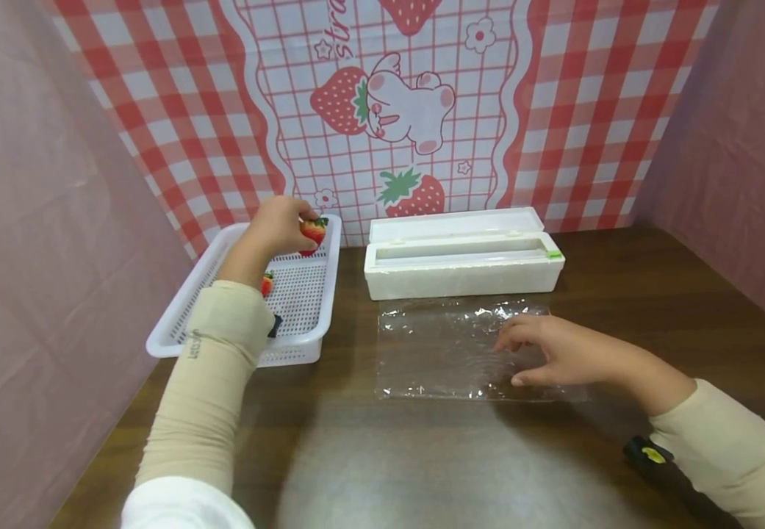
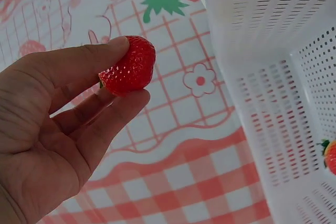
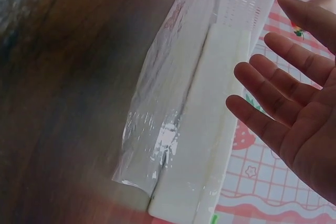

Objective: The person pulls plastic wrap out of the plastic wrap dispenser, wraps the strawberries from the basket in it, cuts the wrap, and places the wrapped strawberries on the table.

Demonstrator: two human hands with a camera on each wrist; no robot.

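Note:
Between thumb and fingers my left hand pinches a red strawberry, held over the far right part of a white perforated basket. Another strawberry lies in the basket, partly covered by the left forearm. My right hand hovers above a sheet of clear plastic film on the table, its fingers spread and loosely bent, holding nothing. Behind the film stands a long white box with its lid tipped back.
A brown wooden table carries everything. At the back hangs a red-checked strawberry cloth, with pink cloth walls on both sides. A small green tab sits on the box's right end.

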